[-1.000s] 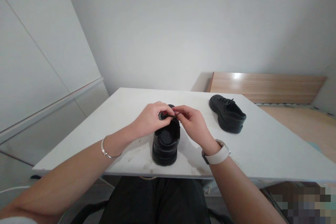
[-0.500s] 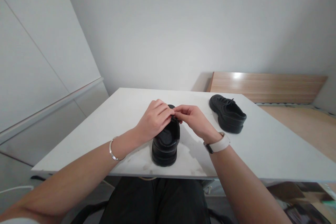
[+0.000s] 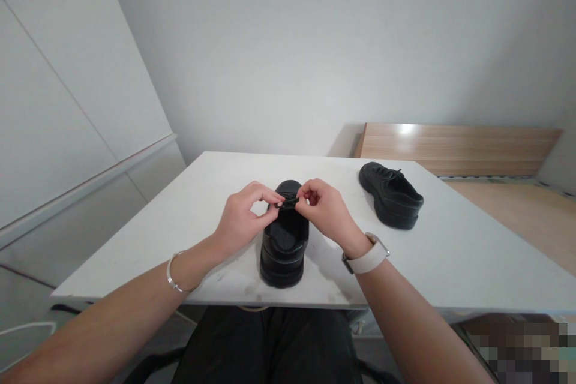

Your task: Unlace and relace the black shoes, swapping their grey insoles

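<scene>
A black lace-up shoe [image 3: 282,264] stands upright near the front edge of the table, its heel toward me and its toe pointing away. Over its left side, my left hand [image 3: 245,213] pinches the black shoelace [image 3: 288,201] between thumb and fingers. From the right, my right hand [image 3: 326,210] pinches the same lace a short way off, its fingertips close above the shoe's opening. The exact form of the lace between the fingertips is too small to make out. A second black shoe [image 3: 396,201] with its lace tied in a bow sits farther back on the right.
Both shoes stand on a white table [image 3: 180,216]. Behind it rises a pale wall [image 3: 279,54], with a white cabinet [image 3: 58,84] at the left. A wooden headboard and bed base [image 3: 459,144] lie beyond the table's right side.
My hands, close together over the lace before, are now apart, the left having moved left and its grip turned to a thumb-and-finger pinch. The shoes have stayed in place.
</scene>
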Demonstrator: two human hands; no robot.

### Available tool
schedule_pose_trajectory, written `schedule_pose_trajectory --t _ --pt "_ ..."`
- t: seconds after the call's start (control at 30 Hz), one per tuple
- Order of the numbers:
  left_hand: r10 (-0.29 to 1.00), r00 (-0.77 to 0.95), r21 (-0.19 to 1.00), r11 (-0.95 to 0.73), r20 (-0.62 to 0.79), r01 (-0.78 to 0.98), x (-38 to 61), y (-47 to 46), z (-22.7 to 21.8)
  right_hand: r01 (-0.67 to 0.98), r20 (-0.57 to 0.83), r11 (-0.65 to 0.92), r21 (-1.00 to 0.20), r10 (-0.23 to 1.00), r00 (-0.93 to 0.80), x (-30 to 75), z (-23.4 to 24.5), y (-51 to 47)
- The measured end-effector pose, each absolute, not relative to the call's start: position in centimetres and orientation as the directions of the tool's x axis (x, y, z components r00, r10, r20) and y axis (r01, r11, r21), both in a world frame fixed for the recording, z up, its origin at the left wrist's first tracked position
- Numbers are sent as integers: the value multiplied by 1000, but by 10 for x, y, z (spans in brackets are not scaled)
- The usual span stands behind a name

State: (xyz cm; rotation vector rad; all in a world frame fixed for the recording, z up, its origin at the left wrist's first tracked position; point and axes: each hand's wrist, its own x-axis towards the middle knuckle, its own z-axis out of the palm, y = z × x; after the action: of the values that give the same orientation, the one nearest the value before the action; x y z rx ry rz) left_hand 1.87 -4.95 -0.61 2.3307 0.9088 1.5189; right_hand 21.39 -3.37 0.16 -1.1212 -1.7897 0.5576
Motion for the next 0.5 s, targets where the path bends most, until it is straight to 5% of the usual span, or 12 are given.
schedule_pose_trajectory --t 0.13,0.27,0.5 --pt "754 156 683 -648 639 337 16 -55 -13 509 553 524 -682 826 -110 207 0 -36" --pt "826 208 739 -563 524 371 19 -55 -10 491 597 549 -676 799 -72 210 -6 -43" --pt "923 351 825 -317 156 468 15 -48 -10 465 375 408 -786 912 -165 226 -18 -57"
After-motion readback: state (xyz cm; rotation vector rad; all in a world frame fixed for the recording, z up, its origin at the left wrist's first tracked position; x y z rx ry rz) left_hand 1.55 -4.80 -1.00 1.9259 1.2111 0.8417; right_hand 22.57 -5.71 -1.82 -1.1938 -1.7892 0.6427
